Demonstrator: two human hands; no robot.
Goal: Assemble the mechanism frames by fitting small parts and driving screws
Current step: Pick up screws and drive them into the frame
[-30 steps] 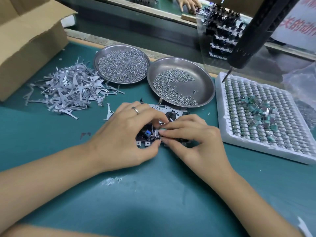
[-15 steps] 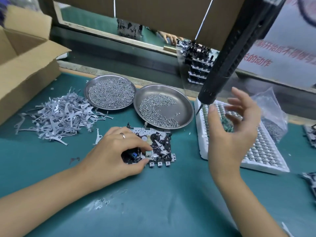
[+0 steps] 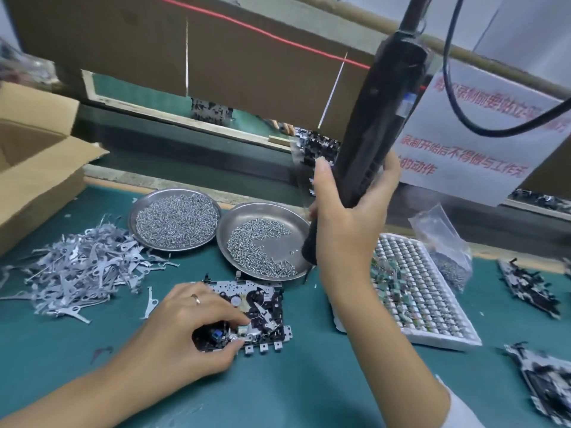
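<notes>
Right hand (image 3: 346, 223), spread open beside hanging electric screwdriver (image 3: 367, 156) half second ago, now wraps its barrel. Left hand (image 3: 182, 332) unchanged: fingers pinch small part onto mechanism frame (image 3: 262, 307), mid-bench on green mat (image 3: 293, 396), near front edge.

Risk: driver tip swinging down clips screw tray (image 3: 238, 223) just behind frame, scattering screws; or frame slips under pinch.

Room: open mat toward front edge; foam parts tray (image 3: 438, 329) close at right.

Electric screwdriver (image 3: 380, 125) top cut off at upper edge, its tip hidden behind right hand (image 3: 349, 223), cardboard box (image 3: 34, 168) cropped at left edge, frames at right edge (image 3: 547, 387) blurred and cropped
</notes>
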